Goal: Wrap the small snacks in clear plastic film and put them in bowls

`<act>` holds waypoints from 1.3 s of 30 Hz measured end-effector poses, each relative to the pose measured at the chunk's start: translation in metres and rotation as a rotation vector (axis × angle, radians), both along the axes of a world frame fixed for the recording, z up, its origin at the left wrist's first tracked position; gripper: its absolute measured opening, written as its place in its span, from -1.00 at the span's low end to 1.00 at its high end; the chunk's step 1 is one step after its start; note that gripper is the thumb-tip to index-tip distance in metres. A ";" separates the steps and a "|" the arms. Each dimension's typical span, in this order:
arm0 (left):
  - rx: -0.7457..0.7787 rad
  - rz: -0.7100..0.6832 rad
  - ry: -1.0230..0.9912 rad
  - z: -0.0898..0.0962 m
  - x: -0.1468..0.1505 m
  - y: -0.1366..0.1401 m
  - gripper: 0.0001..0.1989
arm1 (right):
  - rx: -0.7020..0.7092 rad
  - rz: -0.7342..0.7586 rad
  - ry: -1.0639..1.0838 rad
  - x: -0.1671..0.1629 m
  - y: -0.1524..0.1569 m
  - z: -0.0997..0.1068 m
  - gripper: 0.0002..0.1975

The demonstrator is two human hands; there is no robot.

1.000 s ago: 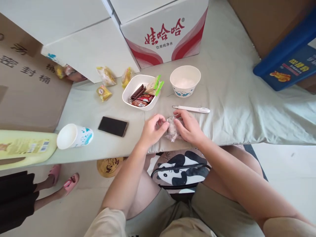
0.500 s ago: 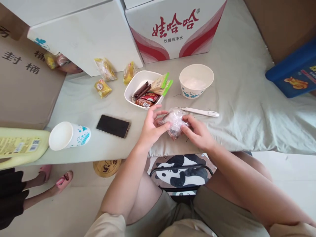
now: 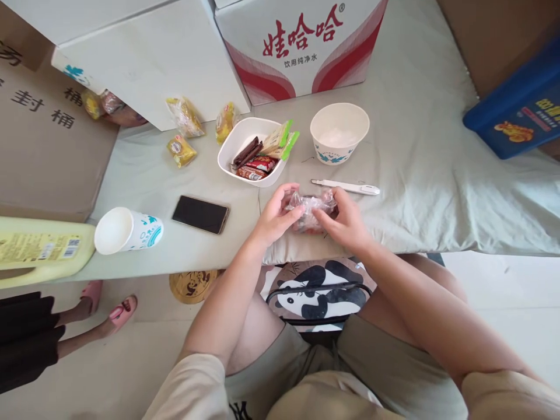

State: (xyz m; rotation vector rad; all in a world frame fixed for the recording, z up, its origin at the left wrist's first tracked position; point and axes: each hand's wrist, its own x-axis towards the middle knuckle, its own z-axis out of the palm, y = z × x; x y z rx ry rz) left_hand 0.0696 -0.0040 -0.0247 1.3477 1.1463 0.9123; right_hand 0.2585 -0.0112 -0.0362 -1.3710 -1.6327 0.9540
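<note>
Between my hands, near the front edge of the cloth-covered table, is a crinkled clear plastic packet (image 3: 311, 214) with something reddish-brown inside; what it contains I cannot make out. My left hand (image 3: 280, 217) grips its left side, thumb on top. On the right side my right hand (image 3: 343, 221) pinches it, thumb pressed against the plastic. Just beyond lies a white utility knife (image 3: 346, 186). Behind my left hand stands a white bowl (image 3: 225, 158) holding brown, red and green-edged snack packets. A paper bowl (image 3: 339, 135) with a blue pattern sits past the knife.
To the left are a black phone (image 3: 201, 214), a tipped paper cup (image 3: 130, 231) and a pale yellow jug (image 3: 44, 248). Several yellow snack packets (image 3: 181, 151) lie by the white boxes (image 3: 301, 55). A blue container (image 3: 516, 111) stands right. Another person's feet (image 3: 118, 315) show at lower left.
My hands have turned and flattened the plastic packet, which now lies wider between them. My right fingers have moved to its far edge. The whole view has shifted slightly.
</note>
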 end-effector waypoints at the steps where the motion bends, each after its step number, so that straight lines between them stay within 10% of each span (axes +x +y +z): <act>1: -0.006 -0.023 0.034 0.001 0.002 0.001 -0.36 | -0.017 -0.044 0.011 0.000 0.001 0.000 -0.77; 8: -0.081 -0.039 0.021 0.015 0.004 0.001 -0.45 | 0.080 -0.070 0.152 0.009 0.006 0.006 -0.75; 14: -0.133 -0.064 -0.148 0.013 -0.004 0.006 -0.31 | -0.143 0.240 0.353 0.015 0.004 0.009 -0.62; 22: -0.185 0.137 -0.269 0.002 0.015 0.000 -0.32 | -0.249 -0.020 0.552 0.002 0.004 0.000 -0.71; 39: 0.135 0.160 -0.244 -0.014 0.034 0.001 -0.04 | -0.157 0.054 0.409 0.006 0.001 0.005 -0.73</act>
